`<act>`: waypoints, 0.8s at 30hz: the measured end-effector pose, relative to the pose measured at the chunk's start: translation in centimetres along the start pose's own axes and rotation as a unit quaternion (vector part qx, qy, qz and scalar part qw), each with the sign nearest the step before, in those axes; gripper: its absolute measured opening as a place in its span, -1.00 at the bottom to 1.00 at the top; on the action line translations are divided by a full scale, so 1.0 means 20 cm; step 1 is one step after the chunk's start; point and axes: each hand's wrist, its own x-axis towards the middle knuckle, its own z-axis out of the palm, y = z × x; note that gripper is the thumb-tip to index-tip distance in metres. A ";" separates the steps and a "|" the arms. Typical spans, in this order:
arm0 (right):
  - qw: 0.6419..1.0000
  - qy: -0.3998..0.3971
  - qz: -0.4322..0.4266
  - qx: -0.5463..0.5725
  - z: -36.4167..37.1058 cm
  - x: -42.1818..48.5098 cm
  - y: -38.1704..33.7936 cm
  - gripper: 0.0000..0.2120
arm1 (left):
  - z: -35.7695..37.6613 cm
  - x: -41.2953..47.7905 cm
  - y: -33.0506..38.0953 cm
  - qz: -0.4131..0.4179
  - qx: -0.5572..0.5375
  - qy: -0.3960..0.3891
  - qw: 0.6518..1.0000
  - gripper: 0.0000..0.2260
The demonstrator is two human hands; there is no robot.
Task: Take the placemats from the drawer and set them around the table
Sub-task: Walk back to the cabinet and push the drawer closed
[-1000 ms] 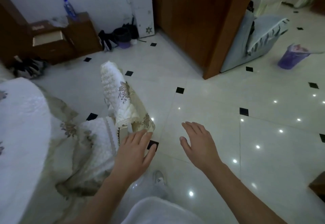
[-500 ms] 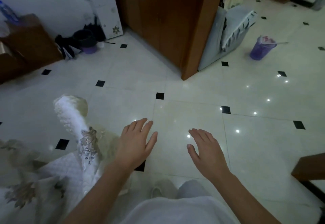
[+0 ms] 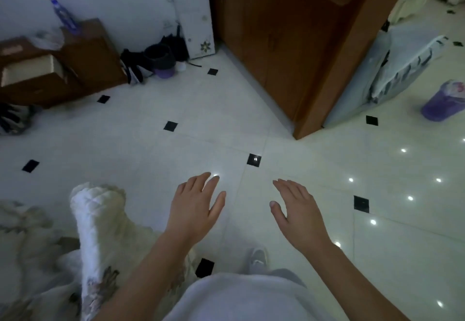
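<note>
My left hand (image 3: 196,204) and my right hand (image 3: 297,207) hover palm-down over the tiled floor, fingers apart, both empty. At the far left stands a low brown wooden cabinet (image 3: 85,61) with its drawer (image 3: 27,70) pulled open; the inside looks pale and I cannot tell what it holds. No placemat is in view. A chair with a white quilted cover (image 3: 98,220) stands just left of my left forearm, apart from the hand. The table's cloth edge (image 3: 22,232) shows at the lower left.
A plastic bottle (image 3: 61,14) stands on the cabinet. Dark bags and a small purple bin (image 3: 163,65) sit by the wall. A wooden door panel (image 3: 281,43) rises ahead, a covered chair (image 3: 397,68) and a purple bin (image 3: 444,101) to the right. White tiles spread ahead.
The view has swung left and the open-drawer cabinet has come back into sight. My left hand has left the covered chair's back; both hands stay empty in front of me.
</note>
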 end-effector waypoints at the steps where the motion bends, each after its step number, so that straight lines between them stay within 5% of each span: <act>1: 1.000 -0.007 -0.022 -0.002 0.00 0.12 -0.02 -0.47 | -0.01 0.03 -0.03 -0.019 0.000 0.007 1.000 -0.54; 13: 0.973 -0.051 -0.226 0.014 0.15 1.31 -0.63 -0.55 | -0.09 0.38 -0.58 -0.195 0.012 0.057 0.979 -0.55; 24: 0.978 -0.038 -0.199 -0.042 0.30 1.99 -0.84 -0.54 | -0.25 1.18 -1.26 -0.163 0.030 0.059 0.984 -0.54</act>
